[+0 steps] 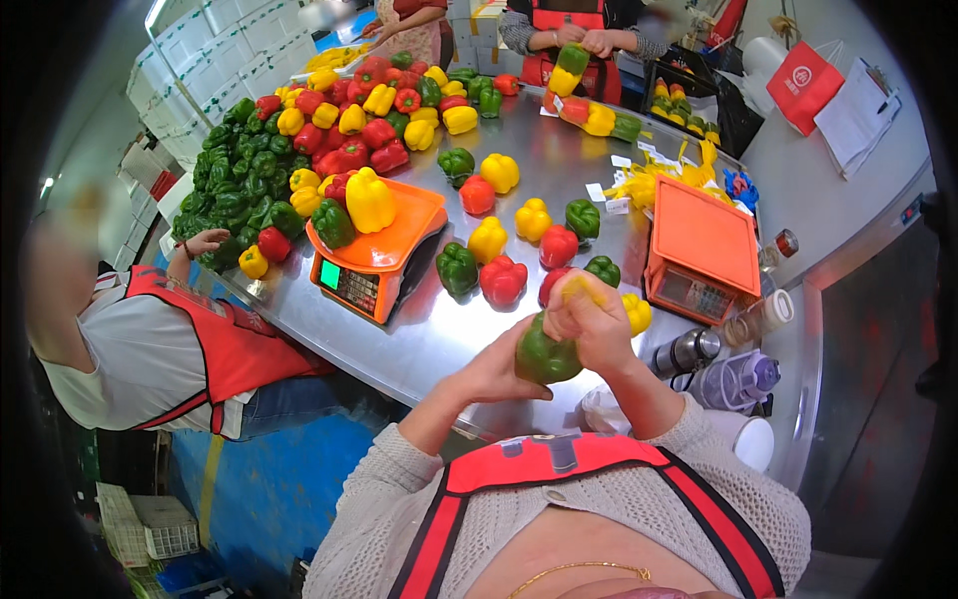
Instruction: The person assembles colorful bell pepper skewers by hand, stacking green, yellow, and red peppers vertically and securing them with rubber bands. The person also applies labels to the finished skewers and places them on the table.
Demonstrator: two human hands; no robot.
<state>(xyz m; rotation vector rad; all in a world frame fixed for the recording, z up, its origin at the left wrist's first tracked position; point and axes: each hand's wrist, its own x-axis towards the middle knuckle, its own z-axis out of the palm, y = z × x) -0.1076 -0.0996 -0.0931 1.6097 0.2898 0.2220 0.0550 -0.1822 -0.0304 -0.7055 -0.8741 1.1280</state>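
Note:
In front of my chest I hold a green bell pepper (pixel 545 357). My left hand (pixel 496 367) cups it from the left side. Just above it my right hand (pixel 589 324) is closed, with something yellow between the fingers that I cannot make out. Close beyond my hands, red, yellow and green bell peppers stand loosely in groups, among them a red pepper (pixel 503 282), a dark green pepper (pixel 457 268) and a yellow pepper (pixel 487 240). Another yellow pepper (pixel 636 313) sits just right of my right hand.
An orange scale (pixel 414 215) bearing peppers stands left on the metal table (pixel 399 344); a second orange scale (pixel 704 240) stands right, near yellow netting (pixel 649 185) with white tags. Bottles (pixel 733 379) line the right edge. A pepper heap (pixel 235 180) lies far left. Co-workers stand left and opposite.

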